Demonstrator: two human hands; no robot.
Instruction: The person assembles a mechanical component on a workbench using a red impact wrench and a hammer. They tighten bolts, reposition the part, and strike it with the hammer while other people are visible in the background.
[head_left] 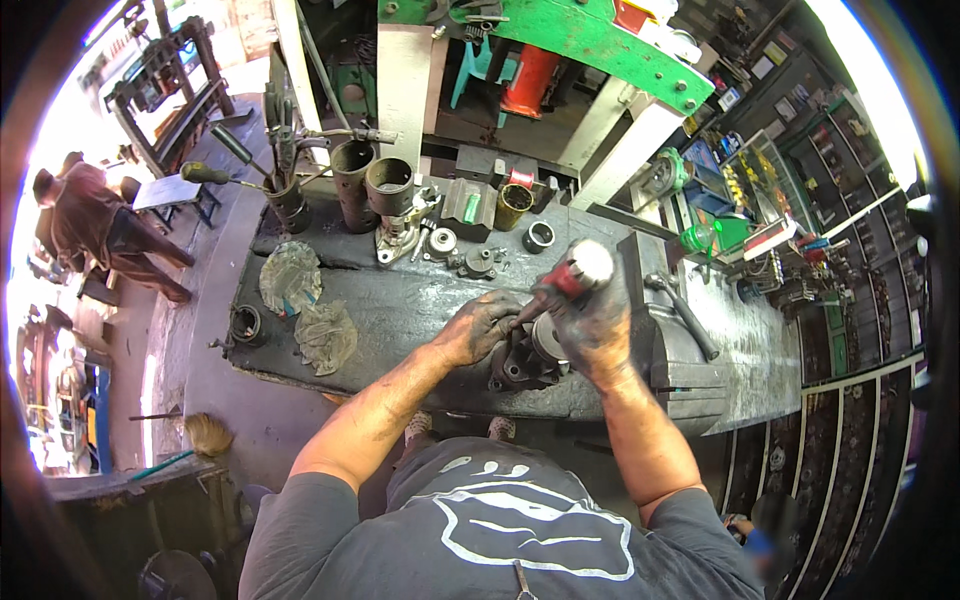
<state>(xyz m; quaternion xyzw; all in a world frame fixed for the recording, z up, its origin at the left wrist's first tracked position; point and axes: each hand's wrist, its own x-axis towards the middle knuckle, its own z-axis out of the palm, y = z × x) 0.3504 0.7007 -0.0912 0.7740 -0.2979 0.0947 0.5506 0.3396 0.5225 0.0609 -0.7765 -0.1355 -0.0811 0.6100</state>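
A red tool [572, 278] with a bright, round, pale end is gripped in my right hand [595, 330], which is dark with grease. It tilts above a dark cast metal part [515, 370] near the bench's front edge. A round, lighter metal piece [548, 338] shows at the top of that part, partly behind my right hand. At the part's left side, my left hand [483, 327] has its fingers curled together. They meet a slim dark shape between the two hands; what exactly they pinch is hidden.
Metal cups [389, 186], a pulley-like disc [441, 242] and a ring [538, 236] stand along the bench's back. Crumpled gloves [326, 337] lie left. A bench vise [685, 360] and ratchet-like tool [690, 318] are right. A green press frame [600, 50] rises behind. Another person [110, 225] bends far left.
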